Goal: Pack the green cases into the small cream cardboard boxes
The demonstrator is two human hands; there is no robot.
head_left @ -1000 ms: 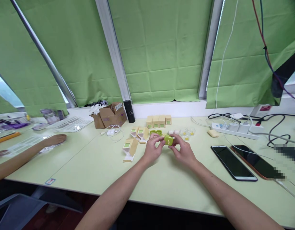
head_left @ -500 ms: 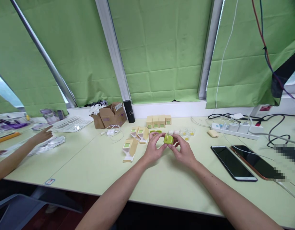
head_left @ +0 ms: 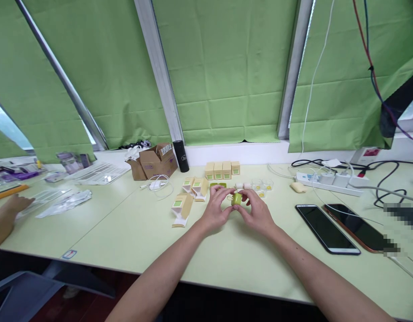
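Observation:
Both of my hands meet over the middle of the pale green table (head_left: 132, 232) and pinch a small green case (head_left: 236, 199) between their fingertips. My left hand (head_left: 215, 209) grips its left side, my right hand (head_left: 256, 211) its right side. Just behind the case lie more green pieces (head_left: 218, 184) and small clear pieces with yellow dots (head_left: 261, 184). A row of small beige boxes (head_left: 222, 169) stands farther back. Opened beige boxes (head_left: 188, 197) lie to the left of my left hand.
Two phones (head_left: 327, 228) lie face up on the right, with a power strip (head_left: 330, 180) and cables behind them. A brown cardboard box (head_left: 154, 162) and a black cylinder (head_left: 181, 156) stand at the back left. Another person's hand (head_left: 8, 210) rests beside plastic bags (head_left: 63, 200) at far left.
The green case has turned between my fingers and now shows a narrower side. The other person's hand at the left has pulled back toward the table's near edge.

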